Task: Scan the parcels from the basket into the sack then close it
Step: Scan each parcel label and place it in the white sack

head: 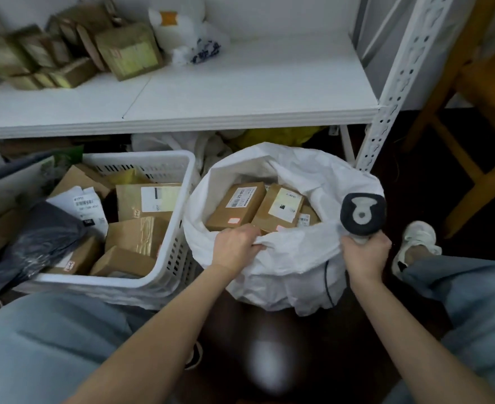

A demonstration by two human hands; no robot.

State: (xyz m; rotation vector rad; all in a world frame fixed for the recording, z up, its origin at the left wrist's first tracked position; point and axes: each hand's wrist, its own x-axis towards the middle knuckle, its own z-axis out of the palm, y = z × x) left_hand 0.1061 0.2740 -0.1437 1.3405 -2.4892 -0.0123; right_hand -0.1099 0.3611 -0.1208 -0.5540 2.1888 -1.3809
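White mailer & brown box carry barcode labels, print too blurred (no legible txt)

The right hand hides the scanner handle.

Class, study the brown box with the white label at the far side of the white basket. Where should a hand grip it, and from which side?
Probably its left edge, from above. The labelled box lies face up on the pile in the basket; a dark gap beside that edge leaves finger room, while its right edge sits close to the basket wall.
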